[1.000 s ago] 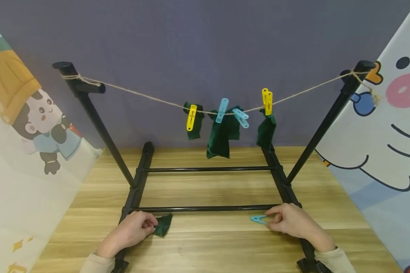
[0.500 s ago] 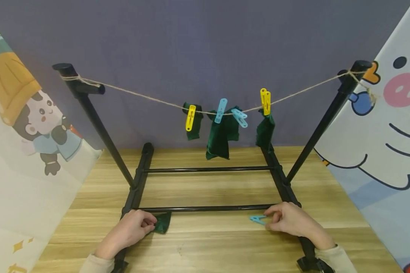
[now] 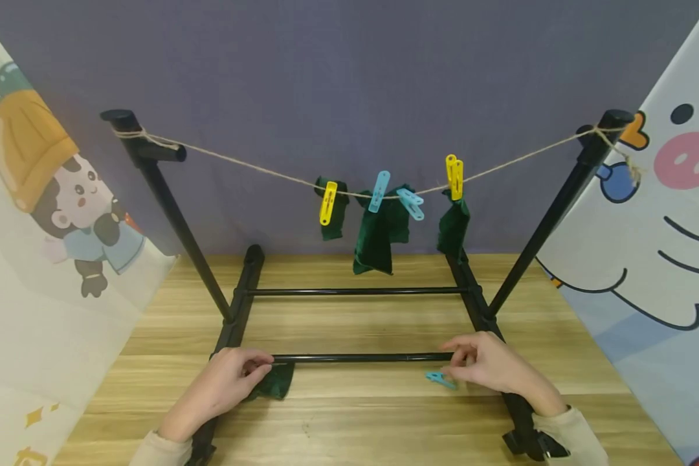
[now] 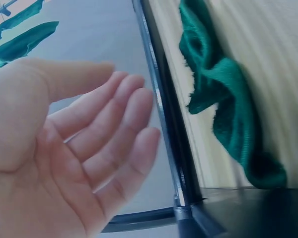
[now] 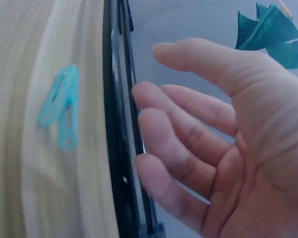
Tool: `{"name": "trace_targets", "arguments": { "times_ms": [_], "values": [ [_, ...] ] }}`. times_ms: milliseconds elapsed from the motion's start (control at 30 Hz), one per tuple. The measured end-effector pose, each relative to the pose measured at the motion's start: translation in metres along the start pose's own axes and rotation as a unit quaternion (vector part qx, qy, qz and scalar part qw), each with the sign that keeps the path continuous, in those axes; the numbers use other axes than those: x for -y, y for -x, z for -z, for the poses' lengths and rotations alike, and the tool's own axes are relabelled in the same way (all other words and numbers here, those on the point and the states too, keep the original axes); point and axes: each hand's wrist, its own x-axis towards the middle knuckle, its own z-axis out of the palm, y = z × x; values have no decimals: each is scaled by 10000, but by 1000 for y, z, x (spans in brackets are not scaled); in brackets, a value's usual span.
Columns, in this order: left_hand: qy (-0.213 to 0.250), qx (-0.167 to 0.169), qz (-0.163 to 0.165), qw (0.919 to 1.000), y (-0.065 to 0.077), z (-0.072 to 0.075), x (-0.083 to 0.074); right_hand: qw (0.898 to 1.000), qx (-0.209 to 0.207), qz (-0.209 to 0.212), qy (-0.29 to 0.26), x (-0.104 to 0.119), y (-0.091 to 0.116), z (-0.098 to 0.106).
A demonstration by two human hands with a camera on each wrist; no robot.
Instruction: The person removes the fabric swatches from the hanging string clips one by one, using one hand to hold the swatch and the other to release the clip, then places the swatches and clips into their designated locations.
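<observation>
We have our left hand relaxed near the green cloth on the tabletop, our right hand loosely open near the blue clothespin.

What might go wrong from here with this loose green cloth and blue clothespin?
The loose green cloth lies crumpled, so it might get pinned bunched up. The blue clothespin isn't gripped by the right fingers, so a careless brush could push it away. The string sags, so extra weight may pull it lower.

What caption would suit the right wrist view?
Right hand, holding nothing, near a black bar; a blue clothespin lies on the table.
</observation>
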Motion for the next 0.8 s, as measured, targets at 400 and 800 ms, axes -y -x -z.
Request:
{"name": "trace_targets", "arguments": {
  "times_ms": [400,800],
  "values": [
    [119,-444,-103,9989,-12,7,-9,9921,-798,872,426,14,-10,-2],
    [241,-615,-175,9977,-22,6,-15,9924,-852,874,156,30,-14,-3]
  ]
}}
